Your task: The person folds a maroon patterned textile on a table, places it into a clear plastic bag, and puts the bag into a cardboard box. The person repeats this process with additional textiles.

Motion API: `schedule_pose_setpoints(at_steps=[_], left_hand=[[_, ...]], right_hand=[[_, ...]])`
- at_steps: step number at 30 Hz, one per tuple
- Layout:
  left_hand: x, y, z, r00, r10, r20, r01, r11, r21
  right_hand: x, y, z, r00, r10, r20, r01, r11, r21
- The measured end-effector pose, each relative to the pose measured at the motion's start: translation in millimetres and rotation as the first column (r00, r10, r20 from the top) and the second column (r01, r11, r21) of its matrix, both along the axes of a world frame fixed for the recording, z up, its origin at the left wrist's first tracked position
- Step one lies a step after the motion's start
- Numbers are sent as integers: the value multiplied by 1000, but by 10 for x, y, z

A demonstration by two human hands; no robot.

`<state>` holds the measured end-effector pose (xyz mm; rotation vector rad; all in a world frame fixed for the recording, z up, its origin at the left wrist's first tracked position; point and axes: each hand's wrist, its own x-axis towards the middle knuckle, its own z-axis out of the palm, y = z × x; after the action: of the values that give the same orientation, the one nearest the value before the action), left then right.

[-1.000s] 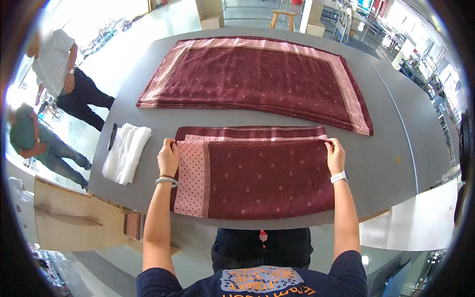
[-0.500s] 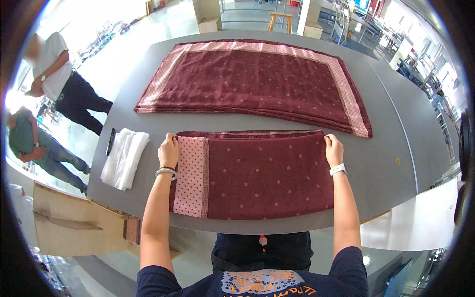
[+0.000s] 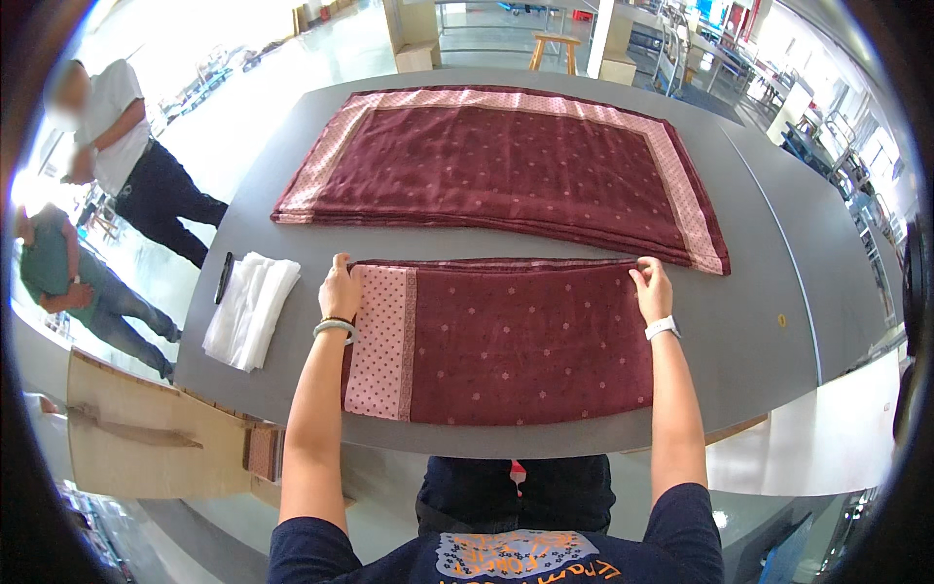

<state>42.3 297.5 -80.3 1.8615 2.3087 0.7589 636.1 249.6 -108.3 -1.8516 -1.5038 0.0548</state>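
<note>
Grey worktop (image 3: 739, 321) ran under both hands & well beyond them, w/ a pale seam (image 3: 775, 224) crossing it out past the R hand (image 3: 653, 287). Folded maroon cloth (image 3: 525, 341) lay flat btwn the hands & twd the wearer, pink dotted band nr the L hand (image 3: 340, 290). L hand grasped its far L corner, fingers bent; R hand pinched the far R corner, thumb on top. Beyond both hands, apart from that piece: a bigger maroon cloth stack (image 3: 506, 165) w/ pink border. Left of L hand, nr it: white film pile (image 3: 251, 311), black pen (image 3: 224, 277) just beside. Right of R hand, well apart: small yellow ring (image 3: 782, 320). Rm bright, floor (image 3: 326, 60) pale & shiny. Way past the hands stood a wooden stool (image 3: 555, 51); far left of L hand, person in white top (image 3: 119, 117) & person in green top (image 3: 51, 255). Below-left of L hand, wood panel (image 3: 146, 423).
</note>
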Motion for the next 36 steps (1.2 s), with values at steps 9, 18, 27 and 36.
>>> schedule_pose_setpoints(at_steps=[9,18,27,36], left_hand=[[-409,-2156,586,690,-712,131,717,697,11],[-359,-2446,278,841,-540,25,537,839,90],[-221,-2572,644,739,-272,617,245,961,130],[112,-1063,44,967,-235,94,230,971,58]], right_hand=[[129,-2293,708,870,407,-277,-471,852,-227],[-43,-2593,510,962,273,24,-271,961,-58],[-77,-2741,888,863,148,-484,-151,988,33],[-137,-1515,102,983,-94,160,95,995,5]])
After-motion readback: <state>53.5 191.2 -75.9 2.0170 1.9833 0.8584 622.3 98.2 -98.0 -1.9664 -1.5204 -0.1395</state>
